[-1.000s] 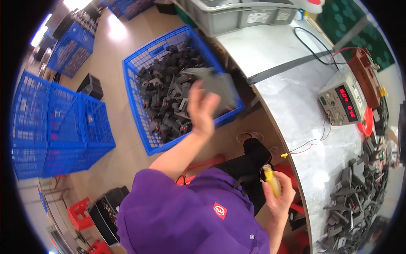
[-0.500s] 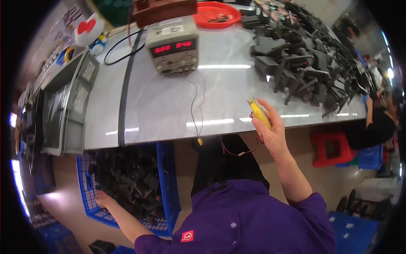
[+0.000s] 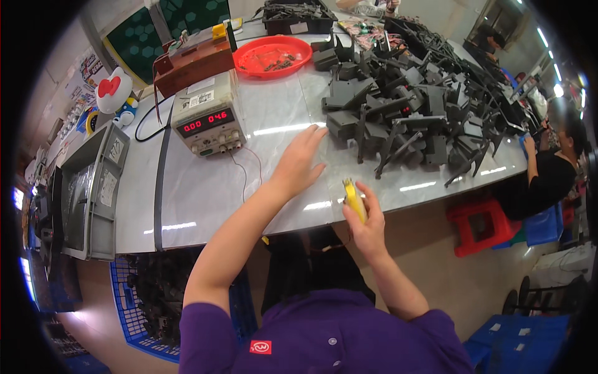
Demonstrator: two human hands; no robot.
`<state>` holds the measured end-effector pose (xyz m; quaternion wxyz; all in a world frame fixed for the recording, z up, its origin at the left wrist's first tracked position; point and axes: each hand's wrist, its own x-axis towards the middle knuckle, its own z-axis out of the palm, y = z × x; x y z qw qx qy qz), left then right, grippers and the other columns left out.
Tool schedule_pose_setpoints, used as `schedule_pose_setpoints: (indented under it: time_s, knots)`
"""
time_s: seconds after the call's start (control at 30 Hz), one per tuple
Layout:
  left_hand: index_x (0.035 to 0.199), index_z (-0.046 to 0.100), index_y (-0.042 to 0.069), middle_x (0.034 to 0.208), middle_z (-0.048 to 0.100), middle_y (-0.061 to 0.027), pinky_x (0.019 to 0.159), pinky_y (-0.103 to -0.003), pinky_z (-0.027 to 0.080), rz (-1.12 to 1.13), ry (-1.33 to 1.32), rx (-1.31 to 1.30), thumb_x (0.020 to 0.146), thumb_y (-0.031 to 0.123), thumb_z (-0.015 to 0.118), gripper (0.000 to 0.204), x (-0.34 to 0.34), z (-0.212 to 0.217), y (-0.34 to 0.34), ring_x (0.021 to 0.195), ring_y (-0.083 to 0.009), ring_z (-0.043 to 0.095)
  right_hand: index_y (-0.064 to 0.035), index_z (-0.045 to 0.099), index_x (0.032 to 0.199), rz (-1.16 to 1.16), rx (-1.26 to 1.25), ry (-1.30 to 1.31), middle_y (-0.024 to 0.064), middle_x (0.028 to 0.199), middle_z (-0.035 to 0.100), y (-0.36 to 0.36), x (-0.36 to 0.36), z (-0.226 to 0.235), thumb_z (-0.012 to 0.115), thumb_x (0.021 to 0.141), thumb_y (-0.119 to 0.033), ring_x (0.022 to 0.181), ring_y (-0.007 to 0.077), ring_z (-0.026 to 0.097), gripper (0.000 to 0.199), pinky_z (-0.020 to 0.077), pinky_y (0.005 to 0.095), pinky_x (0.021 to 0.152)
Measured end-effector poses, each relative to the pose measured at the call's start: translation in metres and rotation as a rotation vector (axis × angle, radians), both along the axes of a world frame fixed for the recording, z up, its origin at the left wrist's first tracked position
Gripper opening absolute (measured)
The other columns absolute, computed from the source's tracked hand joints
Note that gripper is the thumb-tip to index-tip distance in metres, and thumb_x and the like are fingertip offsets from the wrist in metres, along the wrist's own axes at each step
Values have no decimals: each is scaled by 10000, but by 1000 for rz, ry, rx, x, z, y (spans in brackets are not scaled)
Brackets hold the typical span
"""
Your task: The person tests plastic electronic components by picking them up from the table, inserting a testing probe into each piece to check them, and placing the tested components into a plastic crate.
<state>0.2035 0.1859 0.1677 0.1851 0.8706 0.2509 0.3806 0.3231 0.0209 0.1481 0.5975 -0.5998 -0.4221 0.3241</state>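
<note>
My right hand [image 3: 369, 225] grips a small yellow hand tool [image 3: 355, 202] with a metal tip, just over the table's front edge. A thin wire with a small connector [image 3: 327, 248] hangs below that hand. My left hand [image 3: 301, 163] is open, fingers stretched away from me over the table and holding nothing. Just beyond its fingertips begins a large heap of dark grey plastic parts [image 3: 430, 124], box-shaped pieces with arms, and a tiny red light glows among them. To the left of this hand stands a bench power supply [image 3: 208, 115] with a lit red display.
A red round tray [image 3: 246, 65] with small pieces lies behind. Grey crate [image 3: 107, 206] stands at left; a blue basket [image 3: 140, 327] of dark parts sits below the table [image 3: 193, 215]. At right are a red stool [image 3: 476, 224] and a seated person [image 3: 548, 174].
My left hand has risen from the blue basket to above the table, near the heap. My right hand, still gripping the yellow tool, appears lower and more left as the view has shifted.
</note>
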Motion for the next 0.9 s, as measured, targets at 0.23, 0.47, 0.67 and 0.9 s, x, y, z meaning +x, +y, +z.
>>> schedule_pose_setpoints:
  time_s: [0.23, 0.47, 0.67, 0.9]
  knots:
    - [1129, 485, 66, 1155, 515, -124, 988, -421, 314, 61, 69, 112, 627, 122, 705, 551, 65, -23, 51, 1177, -309, 413, -18, 435, 1215, -49, 35, 189, 19, 865, 523, -37, 28, 4, 600, 818, -61, 729, 66, 484, 432, 420, 196, 625]
    - [1035, 562, 83, 975, 628, -87, 549, -270, 482, -91, -1058, -1397, 853, 313, 541, 294, 1, 35, -29, 827, -164, 612, -5, 463, 1212, 20, 113, 303, 53, 940, 592, -28, 36, 14, 598, 823, -36, 783, 75, 529, 413, 439, 194, 695]
    - [1102, 515, 40, 1142, 549, -174, 780, -330, 526, -190, -1292, -1607, 868, 378, 510, 412, -45, 30, -71, 979, -243, 588, 20, 501, 1201, 363, 222, 5, 48, 926, 607, -20, -5, 47, 625, 815, -51, 761, 62, 530, 412, 436, 185, 713]
    - [1311, 317, -31, 1350, 288, -293, 987, -463, 358, -814, -1352, -1612, 870, 373, 386, 602, -69, 34, -94, 1255, -435, 294, 40, 475, 1187, 149, 444, -57, 82, 989, 590, -17, -23, 47, 654, 783, -30, 819, 107, 559, 446, 455, 225, 723]
